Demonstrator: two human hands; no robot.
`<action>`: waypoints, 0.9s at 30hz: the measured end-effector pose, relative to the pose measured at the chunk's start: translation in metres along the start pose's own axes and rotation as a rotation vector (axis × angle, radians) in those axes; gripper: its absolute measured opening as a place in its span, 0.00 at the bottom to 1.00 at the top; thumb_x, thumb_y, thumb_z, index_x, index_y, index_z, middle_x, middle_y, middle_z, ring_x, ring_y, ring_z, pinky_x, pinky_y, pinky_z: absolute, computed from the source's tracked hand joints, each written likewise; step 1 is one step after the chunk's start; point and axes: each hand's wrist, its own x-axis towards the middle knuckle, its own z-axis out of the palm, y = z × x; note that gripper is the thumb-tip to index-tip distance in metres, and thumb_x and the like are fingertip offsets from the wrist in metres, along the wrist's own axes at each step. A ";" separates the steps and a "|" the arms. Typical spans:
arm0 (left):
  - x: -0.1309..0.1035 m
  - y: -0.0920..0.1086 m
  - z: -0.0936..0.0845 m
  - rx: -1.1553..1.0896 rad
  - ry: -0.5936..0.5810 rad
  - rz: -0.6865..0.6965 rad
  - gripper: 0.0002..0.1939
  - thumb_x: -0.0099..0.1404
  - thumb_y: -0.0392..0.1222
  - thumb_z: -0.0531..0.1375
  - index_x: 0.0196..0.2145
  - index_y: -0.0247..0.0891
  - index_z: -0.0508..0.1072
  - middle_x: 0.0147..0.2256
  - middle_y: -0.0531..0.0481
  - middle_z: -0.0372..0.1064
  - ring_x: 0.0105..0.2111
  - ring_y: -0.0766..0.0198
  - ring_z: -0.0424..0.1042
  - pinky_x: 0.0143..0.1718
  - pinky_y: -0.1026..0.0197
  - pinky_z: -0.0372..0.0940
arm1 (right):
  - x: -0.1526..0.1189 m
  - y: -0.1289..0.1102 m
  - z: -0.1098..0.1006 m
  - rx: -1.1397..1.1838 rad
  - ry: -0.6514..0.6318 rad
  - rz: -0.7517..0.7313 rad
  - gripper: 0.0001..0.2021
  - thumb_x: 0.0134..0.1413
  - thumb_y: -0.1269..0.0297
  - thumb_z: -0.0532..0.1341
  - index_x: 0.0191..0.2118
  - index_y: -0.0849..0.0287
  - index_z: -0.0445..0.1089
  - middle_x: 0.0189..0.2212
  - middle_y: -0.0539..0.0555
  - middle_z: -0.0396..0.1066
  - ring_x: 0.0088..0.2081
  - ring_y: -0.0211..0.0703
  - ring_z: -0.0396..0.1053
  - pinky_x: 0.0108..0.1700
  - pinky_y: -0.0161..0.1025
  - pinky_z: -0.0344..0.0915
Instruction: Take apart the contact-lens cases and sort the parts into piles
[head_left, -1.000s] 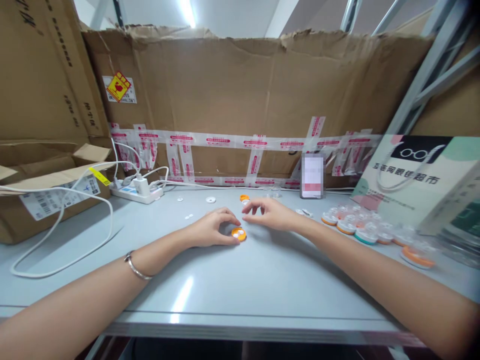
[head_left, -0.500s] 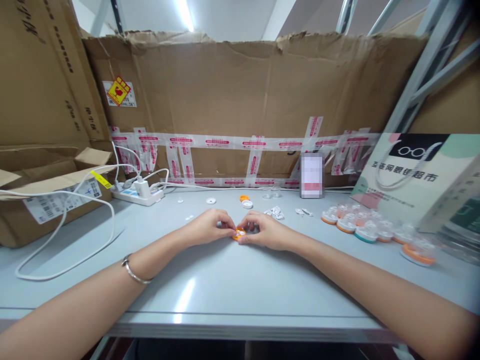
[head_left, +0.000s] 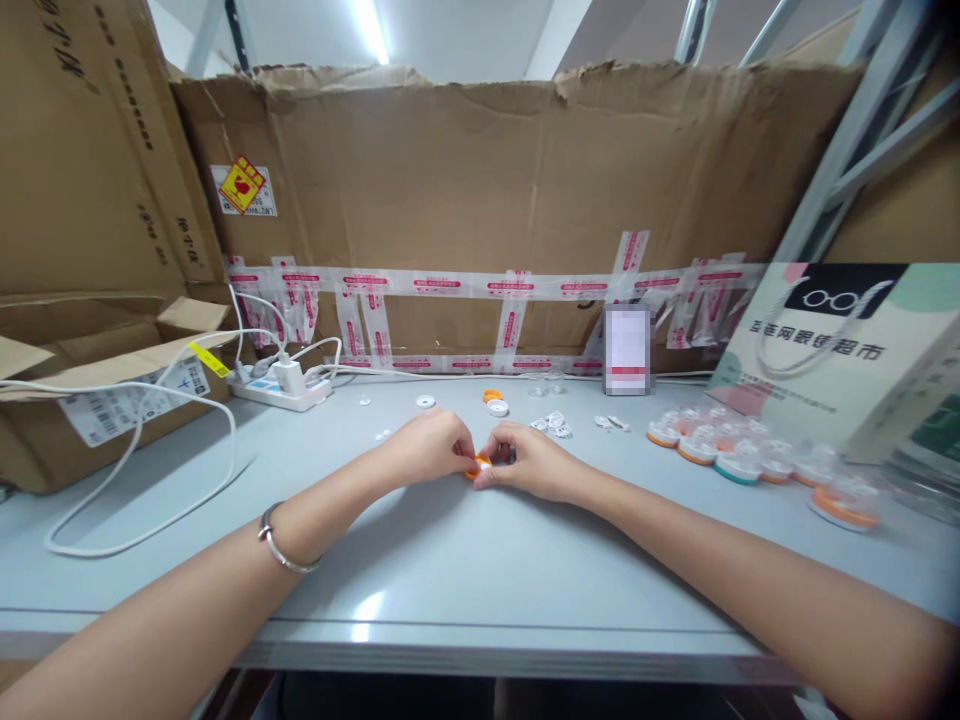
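Note:
Between my hands, at the middle of the table, is a small round orange plastic part (head_left: 477,467) with something white inside it. My left hand (head_left: 439,445) pinches its left side, and the fingertips cover much of it. From the right, my right hand (head_left: 529,460) grips the same part between thumb and fingers. Just beyond lie another orange ring (head_left: 492,396) and a white ring (head_left: 497,408). A second white ring (head_left: 425,402) rests farther left. Small white pieces (head_left: 553,425) lie in a pile to the right of my right hand.
Several clear-topped round cases (head_left: 739,463) with orange, white and teal bases stand at the right, before a paper bag (head_left: 810,350). A phone (head_left: 628,350) leans at the back. A power strip (head_left: 281,392), looping white cable (head_left: 142,553) and open carton (head_left: 97,400) occupy the left.
My left hand has shifted slightly, its wrist and forearm a little to the right. Both hands stay on the orange part. The whole view has moved slightly.

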 end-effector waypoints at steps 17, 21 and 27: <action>-0.005 0.003 -0.017 0.228 0.065 -0.005 0.07 0.49 0.40 0.57 0.25 0.39 0.74 0.25 0.50 0.73 0.26 0.62 0.69 0.27 0.65 0.57 | -0.001 -0.002 0.000 -0.028 0.008 -0.018 0.15 0.36 0.53 0.65 0.28 0.60 0.70 0.27 0.50 0.66 0.28 0.37 0.61 0.30 0.34 0.56; -0.014 -0.029 -0.046 0.294 0.089 -0.085 0.08 0.48 0.37 0.54 0.23 0.38 0.73 0.24 0.51 0.72 0.24 0.66 0.67 0.25 0.66 0.55 | -0.001 0.000 -0.001 -0.026 0.005 -0.007 0.16 0.35 0.52 0.65 0.28 0.59 0.70 0.28 0.50 0.67 0.29 0.38 0.61 0.30 0.34 0.57; -0.023 -0.051 -0.055 0.453 -0.072 -0.239 0.07 0.47 0.36 0.53 0.22 0.39 0.72 0.22 0.51 0.69 0.22 0.66 0.63 0.21 0.66 0.50 | 0.000 0.002 -0.001 -0.023 -0.020 -0.004 0.16 0.36 0.52 0.65 0.29 0.59 0.70 0.29 0.51 0.67 0.30 0.38 0.60 0.31 0.34 0.57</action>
